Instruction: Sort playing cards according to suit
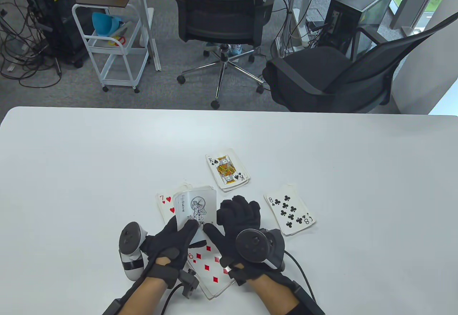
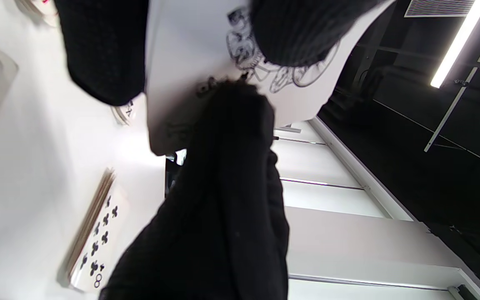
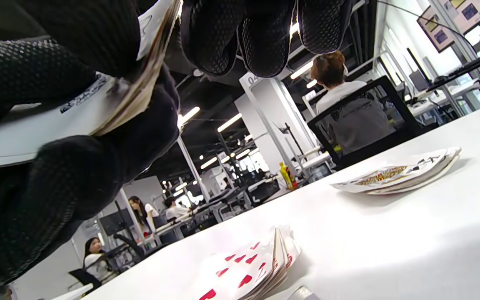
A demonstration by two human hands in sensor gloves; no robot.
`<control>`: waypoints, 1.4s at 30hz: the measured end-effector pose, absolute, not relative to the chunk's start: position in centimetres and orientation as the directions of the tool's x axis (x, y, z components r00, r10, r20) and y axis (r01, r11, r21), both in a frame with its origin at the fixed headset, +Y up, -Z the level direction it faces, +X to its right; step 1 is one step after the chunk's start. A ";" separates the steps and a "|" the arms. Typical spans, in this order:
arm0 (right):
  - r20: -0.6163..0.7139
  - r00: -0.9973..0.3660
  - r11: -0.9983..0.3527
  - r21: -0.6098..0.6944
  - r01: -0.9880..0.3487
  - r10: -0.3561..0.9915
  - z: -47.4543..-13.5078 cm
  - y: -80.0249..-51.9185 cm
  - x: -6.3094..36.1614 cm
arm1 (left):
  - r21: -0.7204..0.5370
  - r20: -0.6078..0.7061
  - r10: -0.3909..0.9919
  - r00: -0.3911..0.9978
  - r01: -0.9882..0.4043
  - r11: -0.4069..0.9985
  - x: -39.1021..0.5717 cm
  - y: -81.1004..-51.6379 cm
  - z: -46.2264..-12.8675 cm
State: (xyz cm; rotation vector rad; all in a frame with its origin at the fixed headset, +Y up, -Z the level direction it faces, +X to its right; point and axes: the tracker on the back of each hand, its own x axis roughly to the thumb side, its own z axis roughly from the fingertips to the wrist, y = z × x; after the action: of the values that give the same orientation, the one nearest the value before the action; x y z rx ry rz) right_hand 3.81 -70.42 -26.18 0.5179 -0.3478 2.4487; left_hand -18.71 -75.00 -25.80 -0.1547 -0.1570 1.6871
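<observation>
My left hand (image 1: 171,243) holds a deck of cards face up above the table, with a Joker (image 1: 195,209) on top. My right hand (image 1: 238,218) is at the deck's right side: its thumb presses on the Joker's lower right corner and its fingers curl at the deck's edge. The Joker (image 2: 190,62) shows close up in the left wrist view, and the deck's edge (image 3: 148,71) shows between gloved fingers in the right wrist view. Four face-up piles lie around the hands: king of spades (image 1: 227,168), 8 of clubs (image 1: 290,209), 7 of hearts (image 1: 164,204), 6 of diamonds (image 1: 211,266).
The white table (image 1: 71,171) is bare to the left, right and far side of the piles. The hearts pile (image 3: 248,266) and spades pile (image 3: 398,173) show in the right wrist view, the clubs pile (image 2: 98,237) in the left. Office chairs (image 1: 222,18) stand beyond the far edge.
</observation>
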 end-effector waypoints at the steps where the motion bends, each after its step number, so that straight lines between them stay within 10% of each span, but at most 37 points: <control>1: 0.444 -0.742 -0.783 -0.130 -0.608 0.502 -26.0 -70.4 3.7 | -0.196 -0.011 0.993 -0.119 -0.973 -0.119 -18.7 -75.1 -25.8; 26: 0.452 -0.638 -0.680 -0.089 -0.728 0.624 -26.2 -70.8 3.9 | -0.204 -0.039 0.982 -0.187 -0.960 -0.191 -18.6 -74.8 -25.6; 42: 0.294 -0.654 -0.584 -0.298 -0.755 0.697 -28.0 -69.2 9.0 | -0.169 -0.019 0.965 -0.260 -0.951 -0.259 -19.5 -74.2 -25.6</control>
State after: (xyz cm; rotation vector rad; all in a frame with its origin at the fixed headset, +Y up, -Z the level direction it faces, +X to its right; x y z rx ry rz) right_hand 9.05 -69.23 -28.00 0.1832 -0.5083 2.2339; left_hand -19.53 -74.21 -25.64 -0.1366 -0.1430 1.8304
